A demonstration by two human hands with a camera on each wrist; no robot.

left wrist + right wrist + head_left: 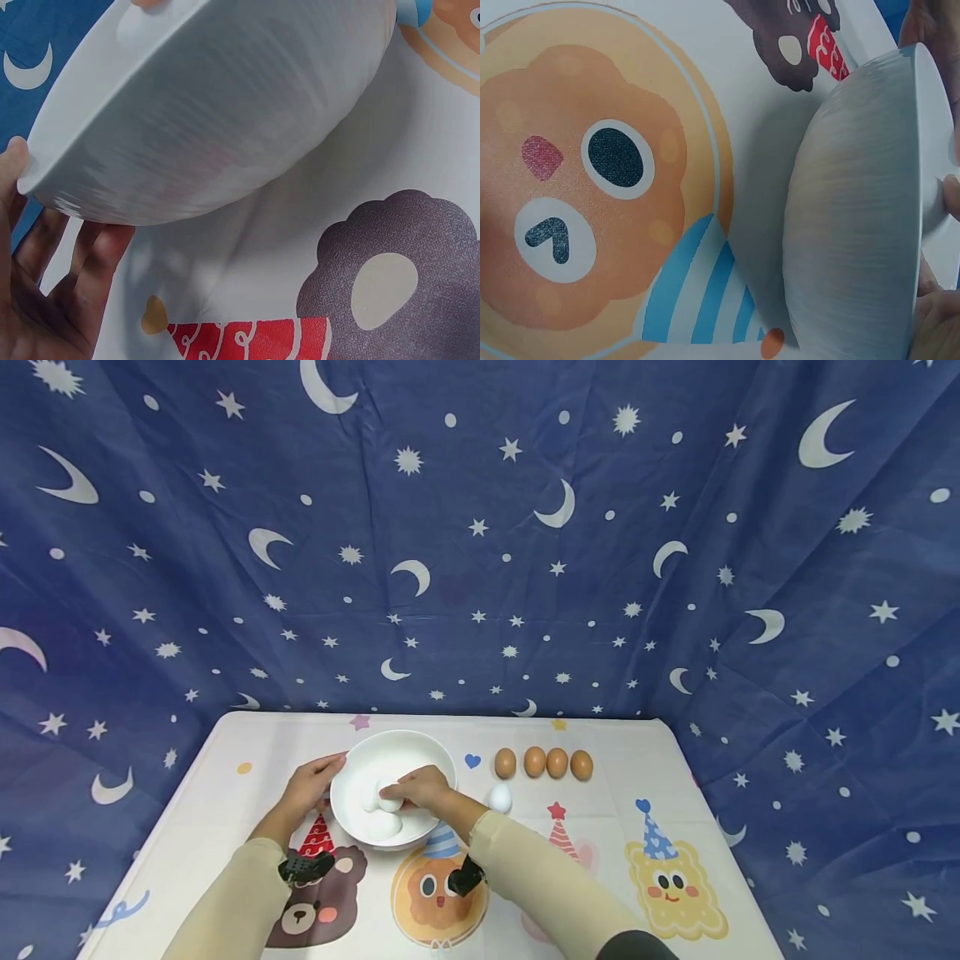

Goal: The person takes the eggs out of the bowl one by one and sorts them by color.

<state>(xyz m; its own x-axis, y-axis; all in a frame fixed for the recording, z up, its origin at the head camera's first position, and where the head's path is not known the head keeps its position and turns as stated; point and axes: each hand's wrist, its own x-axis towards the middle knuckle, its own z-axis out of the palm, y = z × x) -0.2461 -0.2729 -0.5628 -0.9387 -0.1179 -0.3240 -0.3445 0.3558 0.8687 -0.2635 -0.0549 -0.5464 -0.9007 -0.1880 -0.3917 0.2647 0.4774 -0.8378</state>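
A wide white bowl (405, 747) stands on the patterned tablecloth. My left hand (306, 787) grips it by the left side; in the left wrist view the thumb lies at the rim of the bowl (225, 127) and the fingers reach underneath. Inside the bowl, my right hand (426, 788) pinches a white egg (391, 804) between thumb and fingers. More white eggs (384, 825) lie around it at the bottom, partly covered by that hand. In the right wrist view, the wall of the bowl (855, 202) hides most of the eggs.
One white egg (499, 798) lies on the tablecloth just right of the bowl, beside my right forearm. Behind it, several brown eggs (557, 762) form a row. A blue curtain (480, 568) with moons and stars hangs along the table's far edge (285, 712).
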